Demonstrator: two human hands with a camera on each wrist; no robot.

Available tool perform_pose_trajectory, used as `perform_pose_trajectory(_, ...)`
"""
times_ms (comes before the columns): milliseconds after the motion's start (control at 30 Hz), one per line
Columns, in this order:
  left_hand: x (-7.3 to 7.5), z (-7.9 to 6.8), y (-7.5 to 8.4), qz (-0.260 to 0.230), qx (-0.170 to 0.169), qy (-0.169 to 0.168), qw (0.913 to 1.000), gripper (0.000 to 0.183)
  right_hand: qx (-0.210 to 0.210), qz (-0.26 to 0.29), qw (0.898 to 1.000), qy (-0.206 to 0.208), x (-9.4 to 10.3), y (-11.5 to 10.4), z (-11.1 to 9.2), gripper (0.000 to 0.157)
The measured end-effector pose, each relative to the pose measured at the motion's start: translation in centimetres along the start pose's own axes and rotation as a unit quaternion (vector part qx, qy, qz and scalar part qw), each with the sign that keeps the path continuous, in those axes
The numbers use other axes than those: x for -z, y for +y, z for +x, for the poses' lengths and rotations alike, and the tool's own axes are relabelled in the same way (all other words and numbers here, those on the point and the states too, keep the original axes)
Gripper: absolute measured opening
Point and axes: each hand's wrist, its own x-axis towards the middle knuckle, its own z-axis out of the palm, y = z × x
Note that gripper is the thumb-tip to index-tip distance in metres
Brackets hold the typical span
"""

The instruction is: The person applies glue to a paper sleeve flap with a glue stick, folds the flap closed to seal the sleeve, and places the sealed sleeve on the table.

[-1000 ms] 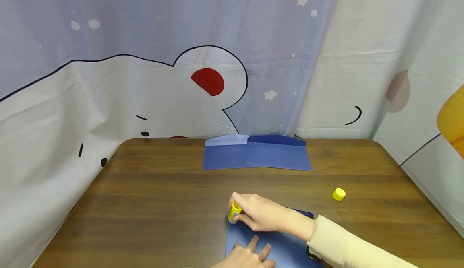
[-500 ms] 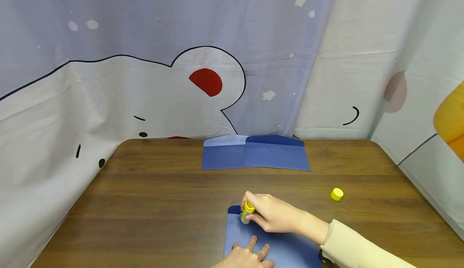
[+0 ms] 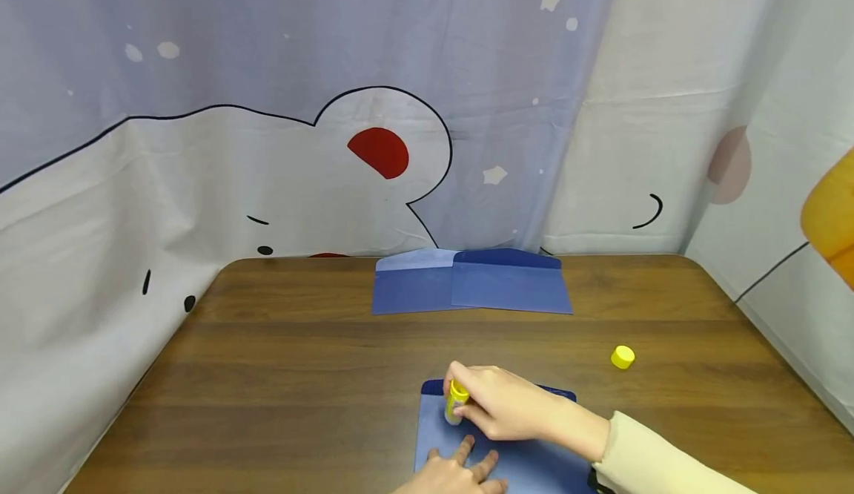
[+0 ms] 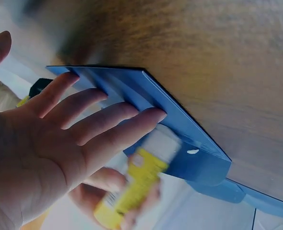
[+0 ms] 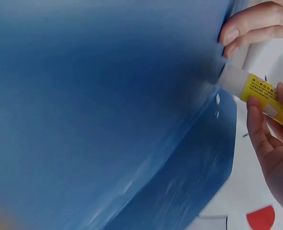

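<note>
A blue envelope [image 3: 432, 426] lies at the table's front, its darker flap [image 3: 432, 388] on the far side. My left hand [image 3: 459, 475] rests on it with fingers spread and straight; the left wrist view shows the fingertips on the paper. In my right hand [image 3: 510, 406] I grip a yellow glue stick [image 3: 454, 406], its white end pointing down at the envelope near the flap fold. White glue smears [image 5: 218, 99] show on the flap in the right wrist view, and a glue blob [image 4: 193, 152] in the left wrist view. My right forearm hides part of the envelope.
The yellow cap [image 3: 623, 357] stands on the wooden table [image 3: 300, 375] to the right. Two overlapping blue envelopes [image 3: 510, 286] with raised flaps lie at the table's back edge. A patterned curtain [image 3: 287, 168] hangs behind and at both sides.
The glue stick in my right hand has moved right from the envelope's far left corner, then slightly nearer to me. My left hand has stayed in place.
</note>
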Motion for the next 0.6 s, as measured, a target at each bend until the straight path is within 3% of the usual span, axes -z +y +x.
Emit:
perform_pose_trajectory(133,0.1,0.2,0.0,-0.015,0.009,-0.021,0.9996,0.045,-0.009,-0.006,1.0,0.02,1.1,0.4,-2.4,0.022)
perform_pose_trajectory(367,0.1,0.3,0.1,-0.022,0.016,-0.023,0.9994,0.045,0.0,-0.009,0.999,0.053,2.5,1.4,-5.8,0.025)
perform_pose_trajectory(600,0.3,0.4,0.0,-0.03,0.015,-0.034,0.9988,0.045,0.013,-0.038,0.995,0.094,1.4,1.0,-5.9,0.029)
